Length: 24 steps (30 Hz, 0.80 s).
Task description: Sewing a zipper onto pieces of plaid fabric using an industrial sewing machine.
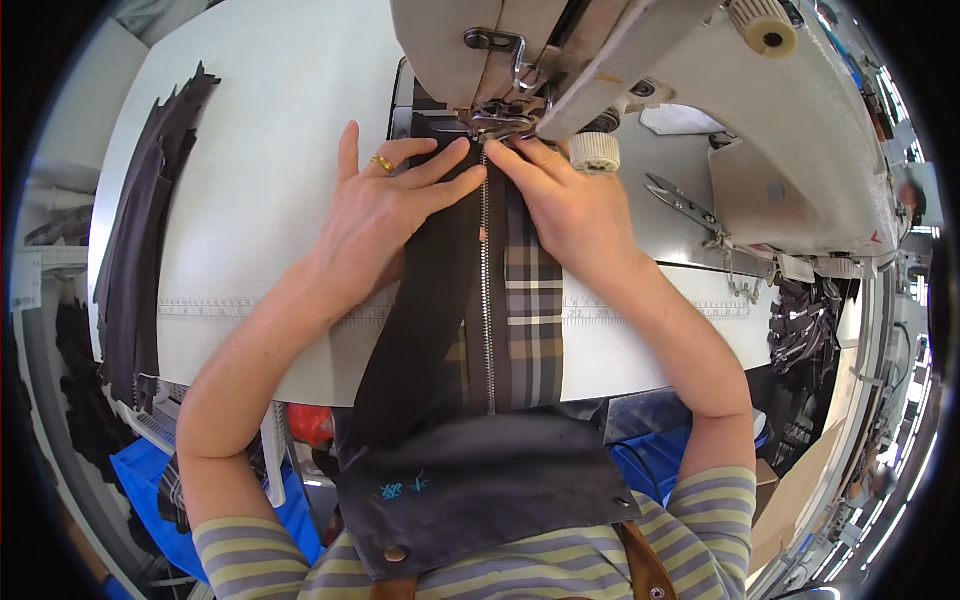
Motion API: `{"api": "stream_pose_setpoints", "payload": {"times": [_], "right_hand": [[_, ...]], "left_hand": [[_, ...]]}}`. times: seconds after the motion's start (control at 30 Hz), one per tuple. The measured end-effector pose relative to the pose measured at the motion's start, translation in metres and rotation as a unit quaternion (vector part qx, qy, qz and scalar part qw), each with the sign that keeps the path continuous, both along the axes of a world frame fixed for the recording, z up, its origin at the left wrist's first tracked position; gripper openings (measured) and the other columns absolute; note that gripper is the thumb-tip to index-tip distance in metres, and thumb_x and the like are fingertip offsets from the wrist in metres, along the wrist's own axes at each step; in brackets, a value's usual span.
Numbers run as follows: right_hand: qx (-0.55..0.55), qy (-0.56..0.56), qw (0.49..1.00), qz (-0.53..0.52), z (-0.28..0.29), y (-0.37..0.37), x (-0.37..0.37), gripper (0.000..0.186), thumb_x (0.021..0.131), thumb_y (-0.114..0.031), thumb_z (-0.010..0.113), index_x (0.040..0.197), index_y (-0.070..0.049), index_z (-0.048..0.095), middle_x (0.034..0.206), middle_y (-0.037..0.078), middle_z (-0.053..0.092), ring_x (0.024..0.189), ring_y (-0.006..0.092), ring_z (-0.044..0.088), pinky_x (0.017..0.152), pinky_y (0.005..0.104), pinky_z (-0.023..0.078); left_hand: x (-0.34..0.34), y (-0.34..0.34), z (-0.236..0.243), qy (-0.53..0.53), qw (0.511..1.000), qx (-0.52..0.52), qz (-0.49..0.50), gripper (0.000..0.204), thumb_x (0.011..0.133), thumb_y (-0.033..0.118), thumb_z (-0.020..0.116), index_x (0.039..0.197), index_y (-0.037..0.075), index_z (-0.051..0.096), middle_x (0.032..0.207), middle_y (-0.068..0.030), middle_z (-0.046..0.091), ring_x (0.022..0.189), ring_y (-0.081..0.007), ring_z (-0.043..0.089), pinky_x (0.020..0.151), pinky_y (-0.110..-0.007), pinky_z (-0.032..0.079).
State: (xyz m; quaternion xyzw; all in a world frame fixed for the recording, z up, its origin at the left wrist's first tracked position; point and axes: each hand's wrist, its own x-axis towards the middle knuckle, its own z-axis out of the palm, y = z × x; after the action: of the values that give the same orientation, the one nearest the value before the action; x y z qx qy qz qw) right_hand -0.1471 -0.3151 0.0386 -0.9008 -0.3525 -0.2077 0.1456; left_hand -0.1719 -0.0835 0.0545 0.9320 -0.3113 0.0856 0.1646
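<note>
A long metal zipper is laid on a white worktop, its far end close to the presser foot of a sewing machine, its near end running back toward a dark apron. It is flanked by 2 cloths: a plain black strip on the left, slanting outward as it comes nearer, and a checked cloth, seen mainly on the right.

The left hand is spread on the black strip, fingers fanned, thumb beside the zipper teeth. The right hand is flattened along the other side, fingertips just short of the foot. Nothing is clenched in either hand; the layers appear to be pressed down and steered. The needle is poorly seen under the machine head, so whether it is raised or lowered cannot be told.

For clean guiding, the teeth should be kept straight and parallel to the foot's edge, with both sides pressed evenly and the cloth never tugged. The black strip's slanting end is best kept from dragging the zipper askew. Above all, the fingertips should be held clear of the needle's path.
</note>
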Motion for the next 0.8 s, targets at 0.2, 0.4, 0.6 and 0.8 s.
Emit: {"api": "stream_pose_setpoints", "payload": {"times": [0.2, 0.4, 0.6, 0.8], "right_hand": [[0.039, 0.024, 0.998, -0.041, 0.012, -0.012, 0.007, 0.024, 0.083, -0.015, 0.063, 0.105, -0.006, 0.061, 0.11, 0.01, 0.063, 0.107, 0.0314, 0.056, 0.091, 0.0403, 0.045], [-0.011, 0.053, 0.998, -0.019, 0.008, -0.007, 0.007, 0.036, 0.087, -0.035, 0.063, 0.106, -0.004, 0.062, 0.118, 0.012, 0.061, 0.113, 0.0333, 0.052, 0.094, 0.0429, 0.042], [-0.058, 0.002, 0.997, -0.057, 0.012, -0.006, 0.003, 0.039, 0.085, -0.038, 0.064, 0.106, -0.004, 0.063, 0.117, 0.011, 0.061, 0.111, 0.032, 0.053, 0.091, 0.0452, 0.041], [-0.004, 0.007, 0.999, 0.037, 0.007, 0.0, -0.006, 0.032, 0.079, -0.013, 0.065, 0.109, -0.006, 0.065, 0.111, 0.005, 0.063, 0.102, 0.0257, 0.056, 0.086, 0.0381, 0.045]], "left_hand": [[0.0, 0.001, -0.002, -0.004, 1.0, 0.006, -0.001, 0.073, 0.063, -0.002, 0.07, 0.13, 0.023, 0.057, 0.137, -0.0027, 0.053, 0.125, -0.0273, 0.048, 0.107, -0.068, 0.014], [-0.001, -0.002, 0.001, 0.009, 1.0, 0.002, 0.004, 0.065, 0.069, 0.005, 0.071, 0.13, 0.023, 0.056, 0.138, -0.0027, 0.053, 0.126, -0.0266, 0.047, 0.107, -0.068, 0.015], [0.0, -0.001, -0.001, 0.004, 1.0, 0.015, 0.003, 0.07, 0.066, 0.002, 0.071, 0.131, 0.022, 0.055, 0.138, -0.0029, 0.052, 0.126, -0.0271, 0.048, 0.107, -0.067, 0.016], [0.003, -0.001, -0.001, -0.017, 1.0, -0.006, -0.003, 0.073, 0.063, -0.004, 0.07, 0.13, 0.021, 0.056, 0.137, -0.0042, 0.054, 0.125, -0.0278, 0.048, 0.107, -0.067, 0.017]]}}
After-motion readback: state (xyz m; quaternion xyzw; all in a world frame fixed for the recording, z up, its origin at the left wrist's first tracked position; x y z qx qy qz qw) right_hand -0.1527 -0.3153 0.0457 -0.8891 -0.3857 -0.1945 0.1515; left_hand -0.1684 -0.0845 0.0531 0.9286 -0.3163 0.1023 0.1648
